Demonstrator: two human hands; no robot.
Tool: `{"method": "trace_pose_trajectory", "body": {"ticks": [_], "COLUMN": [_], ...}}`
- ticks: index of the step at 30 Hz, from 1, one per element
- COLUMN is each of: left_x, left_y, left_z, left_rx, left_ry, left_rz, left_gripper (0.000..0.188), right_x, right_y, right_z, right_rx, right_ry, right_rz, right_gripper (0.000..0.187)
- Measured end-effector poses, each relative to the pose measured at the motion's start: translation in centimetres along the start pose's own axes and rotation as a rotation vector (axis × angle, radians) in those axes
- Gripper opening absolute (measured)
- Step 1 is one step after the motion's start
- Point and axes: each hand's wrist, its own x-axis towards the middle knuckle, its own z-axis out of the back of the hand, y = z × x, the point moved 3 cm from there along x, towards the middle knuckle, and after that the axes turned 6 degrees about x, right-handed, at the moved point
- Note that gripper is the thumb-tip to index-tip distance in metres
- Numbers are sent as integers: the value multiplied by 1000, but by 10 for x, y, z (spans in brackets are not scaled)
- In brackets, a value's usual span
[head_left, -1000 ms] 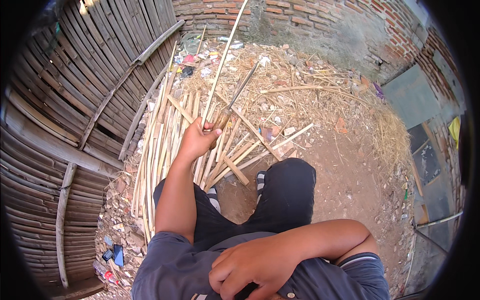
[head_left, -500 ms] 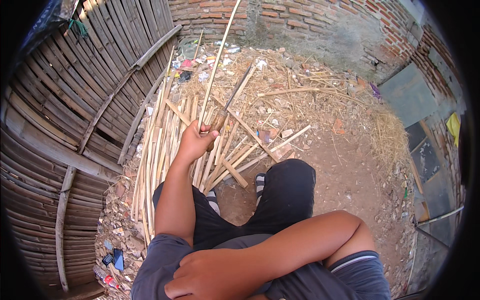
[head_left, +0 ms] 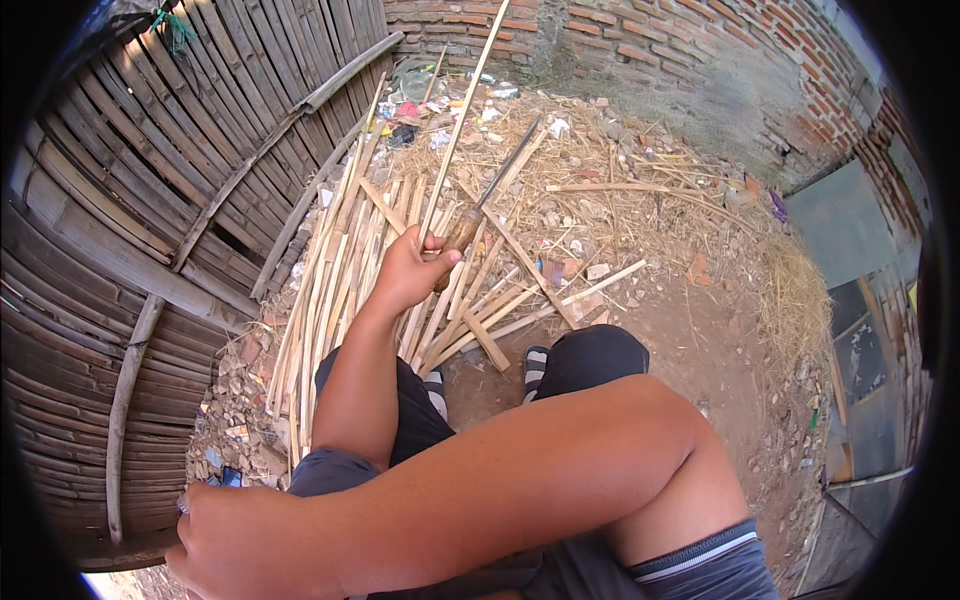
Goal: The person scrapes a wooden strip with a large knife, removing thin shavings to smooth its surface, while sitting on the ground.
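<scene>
In my left hand are the brown wooden handle of a knife and a long pale bamboo strip. The narrow dark blade points up and to the right, and the strip stretches past the top of the view. My right hand is at the lower left, its forearm crossing in front of my body. Its back faces up and its fingers are mostly hidden below. It covers the spot of a plastic bottle, of which only a pale end shows beside the knuckles.
Split bamboo strips lie in a pile beneath my left hand. A bamboo slat wall rises on the left, a brick wall at the back. Rubble and a dark phone-like object lie near my right hand. Dry straw is heaped at right.
My right hand has moved from in front of my shirt out to the far lower left, over the bottle. My left hand keeps its hold, and the view has shifted slightly.
</scene>
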Motion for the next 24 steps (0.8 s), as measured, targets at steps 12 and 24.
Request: {"method": "trace_pose_trajectory", "body": {"ticks": [12, 24], "left_x": [-5, 3], "left_y": [10, -1], "left_z": [0, -30], "left_rx": [55, 119], "left_ry": [-16, -32], "left_rz": [52, -103], "left_gripper": [39, 31], "right_x": [-163, -316], "right_y": [-39, -217], "right_z": [59, 104], "right_rx": [446, 666], "right_ry": [-158, -1120], "right_rz": [-274, -1284], "right_gripper": [22, 43]}}
